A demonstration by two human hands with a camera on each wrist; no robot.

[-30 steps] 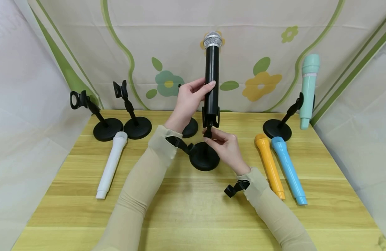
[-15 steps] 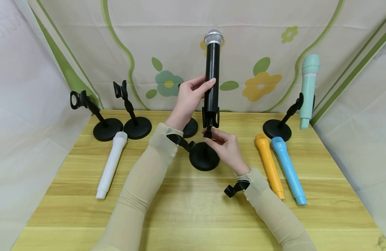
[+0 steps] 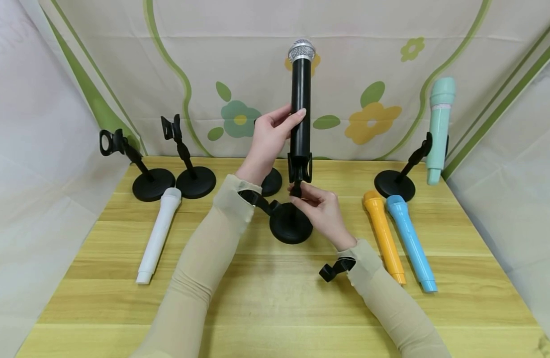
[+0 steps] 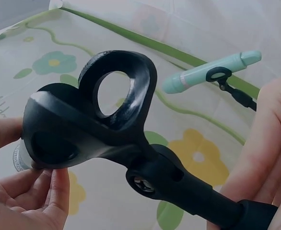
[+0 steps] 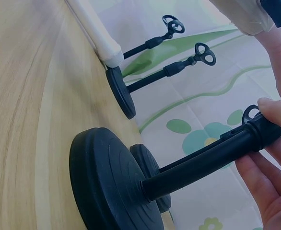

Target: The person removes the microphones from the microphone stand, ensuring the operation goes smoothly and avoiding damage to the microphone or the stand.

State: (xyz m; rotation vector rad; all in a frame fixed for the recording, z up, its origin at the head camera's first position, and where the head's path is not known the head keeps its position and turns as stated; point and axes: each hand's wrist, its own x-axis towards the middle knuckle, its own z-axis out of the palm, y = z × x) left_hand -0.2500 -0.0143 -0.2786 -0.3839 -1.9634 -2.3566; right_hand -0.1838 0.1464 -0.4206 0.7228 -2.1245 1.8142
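Note:
My left hand (image 3: 270,139) grips a black microphone (image 3: 301,87) with a silver mesh head, thumb across its body. The microphone stands nearly upright, its lower end at the clip (image 3: 308,171) of a black desk stand (image 3: 291,229). Just under that clip, my right hand (image 3: 319,209) pinches the stand's stem between thumb and fingers. In the left wrist view the forked clip (image 4: 143,81) hides most of the microphone. The right wrist view shows the stem (image 5: 203,165) rising from the round base (image 5: 104,177) on the table.
At the back left are two bare stands (image 3: 154,185) (image 3: 196,182); another stand (image 3: 271,184) is partly behind my left hand. A mint microphone (image 3: 440,129) sits in a stand (image 3: 395,185) at right. White (image 3: 158,238), orange (image 3: 384,238) and blue microphones (image 3: 412,243) lie on the table.
The black microphone and my left hand have risen slightly, and the microphone's head has swayed a little right, then left. My right hand stays on the stem.

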